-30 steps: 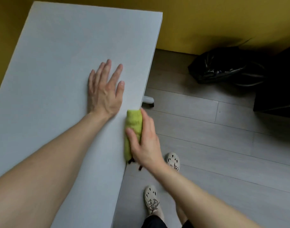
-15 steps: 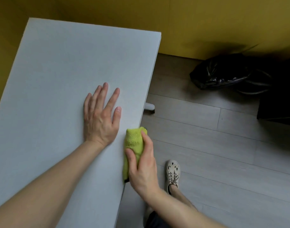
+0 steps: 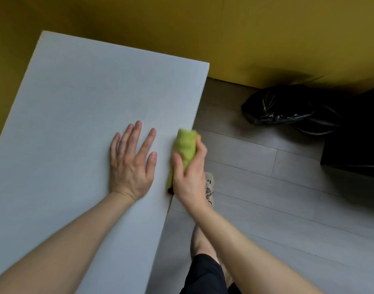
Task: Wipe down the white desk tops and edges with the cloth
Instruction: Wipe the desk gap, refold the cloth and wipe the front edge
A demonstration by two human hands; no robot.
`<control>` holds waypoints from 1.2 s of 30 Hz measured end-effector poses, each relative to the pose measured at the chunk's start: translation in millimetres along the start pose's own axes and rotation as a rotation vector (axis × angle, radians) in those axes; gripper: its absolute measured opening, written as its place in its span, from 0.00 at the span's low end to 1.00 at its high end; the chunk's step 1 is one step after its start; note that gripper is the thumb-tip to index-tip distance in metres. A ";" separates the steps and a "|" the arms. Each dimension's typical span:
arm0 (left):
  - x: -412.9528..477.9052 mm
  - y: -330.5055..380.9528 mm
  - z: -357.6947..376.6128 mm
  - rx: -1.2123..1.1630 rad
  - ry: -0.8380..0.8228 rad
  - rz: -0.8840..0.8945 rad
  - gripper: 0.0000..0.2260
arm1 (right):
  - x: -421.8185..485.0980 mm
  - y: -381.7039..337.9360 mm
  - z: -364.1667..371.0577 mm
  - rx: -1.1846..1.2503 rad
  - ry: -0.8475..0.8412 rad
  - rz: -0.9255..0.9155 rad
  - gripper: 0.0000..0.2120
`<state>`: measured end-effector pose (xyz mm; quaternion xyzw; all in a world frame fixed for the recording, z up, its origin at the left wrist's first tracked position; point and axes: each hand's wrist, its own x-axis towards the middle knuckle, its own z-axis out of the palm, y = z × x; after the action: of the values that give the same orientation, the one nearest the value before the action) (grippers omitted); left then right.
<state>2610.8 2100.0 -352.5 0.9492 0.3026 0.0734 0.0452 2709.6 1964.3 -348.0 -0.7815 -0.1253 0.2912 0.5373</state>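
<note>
The white desk (image 3: 75,115) fills the left half of the head view, its right edge running down toward me. My left hand (image 3: 132,164) lies flat on the top, fingers spread, a little left of that edge. A folded yellow-green cloth (image 3: 185,144) is wrapped over the desk's right edge. My right hand (image 3: 190,177) grips the cloth, thumb on the top side and fingers over the outer side. The cloth's lower end is hidden under my palm.
A yellow wall (image 3: 181,24) stands behind the desk. On the grey plank floor (image 3: 288,219) to the right lie a black plastic bag (image 3: 277,107) and a dark cabinet (image 3: 355,132). My shoe (image 3: 209,187) and leg are just below the right hand.
The right hand slid the cloth back toward me along the desk's edge, then forward again. The left hand stayed flat on the top; the view tilted.
</note>
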 end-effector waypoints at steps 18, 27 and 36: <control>50.9 -15.2 -12.6 -0.063 -0.079 0.003 0.26 | 117.2 -34.1 -37.8 -0.177 -0.034 -0.060 0.29; 136.0 -36.8 -12.3 -0.133 -0.774 -0.601 0.68 | 286.1 -92.7 -45.7 -0.666 -0.371 -0.258 0.20; 132.3 -34.9 -17.5 -0.187 -0.772 -0.630 0.69 | 339.4 -137.2 37.5 -0.850 -0.804 -0.323 0.27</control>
<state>2694.7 2205.9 -325.0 0.7616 0.5277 -0.2734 0.2584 2974.8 2219.4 -341.0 -0.7275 -0.5409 0.4028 0.1260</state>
